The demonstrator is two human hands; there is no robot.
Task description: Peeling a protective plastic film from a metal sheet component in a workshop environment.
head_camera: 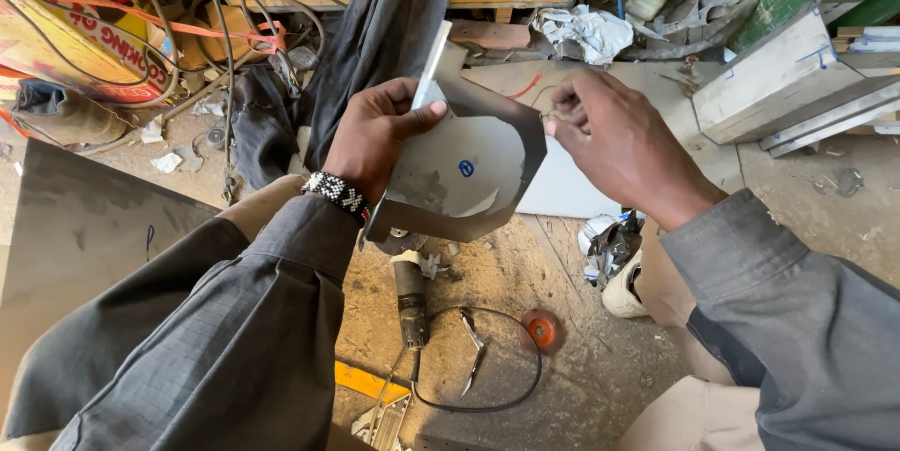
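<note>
Left hand (375,137): fingers clamp bent metal sheet piece (464,165) by its left edge, flat face up to view | Right hand (614,142): fingers pinched at its right corner, steadying it | Below: angle grinder (410,296), cable (506,395) on floor (562,320).

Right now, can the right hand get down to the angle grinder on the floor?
Probably not directly: the right hand pinches the edge of the metal sheet that the left hand holds up, and the angle grinder lies on the floor below that sheet.
</note>
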